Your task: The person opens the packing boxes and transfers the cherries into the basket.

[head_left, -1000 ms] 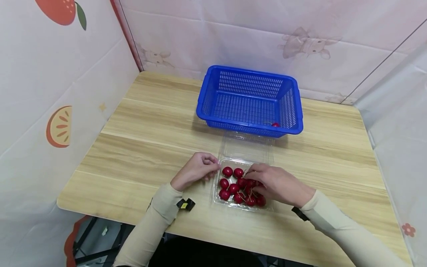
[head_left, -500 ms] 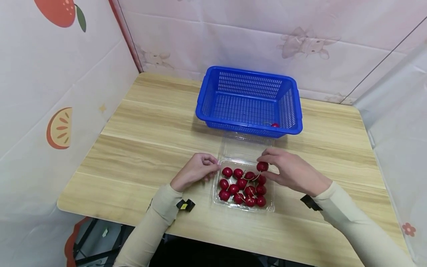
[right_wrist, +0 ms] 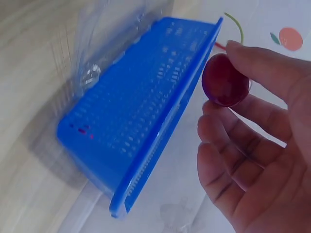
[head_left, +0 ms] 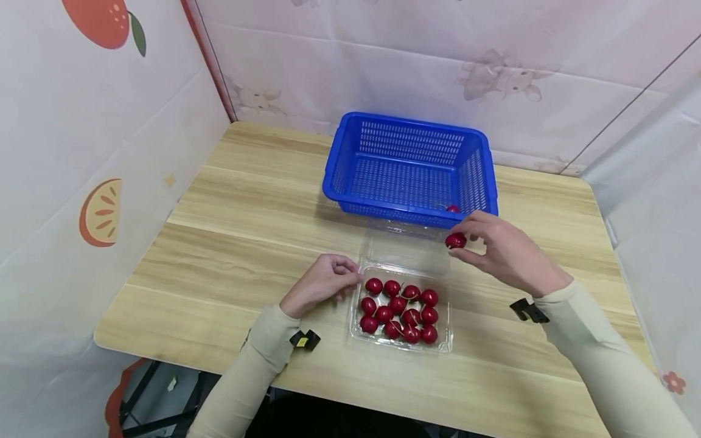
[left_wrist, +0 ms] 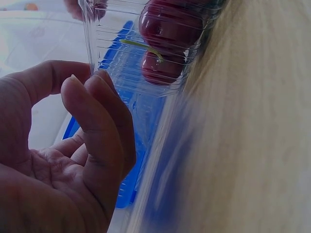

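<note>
Between thumb and fingers my right hand (head_left: 512,252) pinches a dark red cherry (head_left: 456,241), just in front of the basket's near right corner. The right wrist view shows that cherry (right_wrist: 226,80) with a green stem. My left hand (head_left: 323,283) pinches the left rim of a clear plastic clamshell box (head_left: 446,347). Several cherries (head_left: 397,305) lie in rows in the box, some with stems. Its clear lid (head_left: 405,249) lies folded back toward the basket. In the left wrist view, cherries (left_wrist: 170,29) show through the box's ribbed wall.
Behind the box stands a blue perforated basket (head_left: 408,210), with one cherry (head_left: 453,208) in its near right corner. The lid reaches up to the basket's near side. Both rest on a wooden table (head_left: 219,261) enclosed by printed cloth walls.
My right hand has lifted a cherry out of the box and carried it away, up and right toward the basket. The left hand stays at the box's left rim.
</note>
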Available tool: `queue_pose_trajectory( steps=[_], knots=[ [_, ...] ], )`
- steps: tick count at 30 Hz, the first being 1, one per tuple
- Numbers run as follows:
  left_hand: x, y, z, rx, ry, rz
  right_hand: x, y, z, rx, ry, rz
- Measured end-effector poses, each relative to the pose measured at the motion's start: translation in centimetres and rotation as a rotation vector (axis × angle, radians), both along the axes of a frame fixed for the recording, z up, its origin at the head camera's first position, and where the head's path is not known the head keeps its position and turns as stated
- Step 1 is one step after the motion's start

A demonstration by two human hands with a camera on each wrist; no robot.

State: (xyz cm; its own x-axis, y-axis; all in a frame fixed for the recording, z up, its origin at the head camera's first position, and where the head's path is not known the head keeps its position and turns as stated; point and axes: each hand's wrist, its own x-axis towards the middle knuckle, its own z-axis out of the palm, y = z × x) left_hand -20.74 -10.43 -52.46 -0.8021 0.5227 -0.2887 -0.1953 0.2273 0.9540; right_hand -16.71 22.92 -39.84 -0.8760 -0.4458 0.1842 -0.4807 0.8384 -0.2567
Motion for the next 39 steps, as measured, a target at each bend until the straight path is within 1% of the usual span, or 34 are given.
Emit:
queue_pose_trajectory(
  steps=[6, 12, 21, 25, 30, 34, 39],
  knots=[
    [0.0, 0.1, -0.1, 0.007, 0.0, -0.008, -1.2, 1.1, 0.6, -0.024, -0.012, -0.092],
    [-0.1, 0.0, -0.3, 0.006, 0.016, -0.018, -2.6, 2.1, 0.8, -0.041, 0.008, -0.112],
    [0.0, 0.2, -0.4, 0.0, 0.031, -0.017, -5.3, 2.8, 1.3, -0.041, -0.042, -0.184],
    [0.1, 0.2, -0.3, -0.003, 0.034, -0.016, -6.5, 2.6, 1.5, -0.008, -0.069, -0.189],
    [0.1, 0.1, -0.2, 0.0, 0.034, -0.015, -8.2, 2.1, 1.3, 0.049, -0.097, -0.166],
    [0.1, -0.1, -0.3, 0.0, 0.028, -0.012, -9.6, 1.6, 0.9, 0.072, -0.147, -0.162],
    [0.1, -0.2, -0.3, 0.008, 0.028, -0.012, -11.0, 1.1, 0.7, 0.131, -0.211, -0.186]
  ],
)
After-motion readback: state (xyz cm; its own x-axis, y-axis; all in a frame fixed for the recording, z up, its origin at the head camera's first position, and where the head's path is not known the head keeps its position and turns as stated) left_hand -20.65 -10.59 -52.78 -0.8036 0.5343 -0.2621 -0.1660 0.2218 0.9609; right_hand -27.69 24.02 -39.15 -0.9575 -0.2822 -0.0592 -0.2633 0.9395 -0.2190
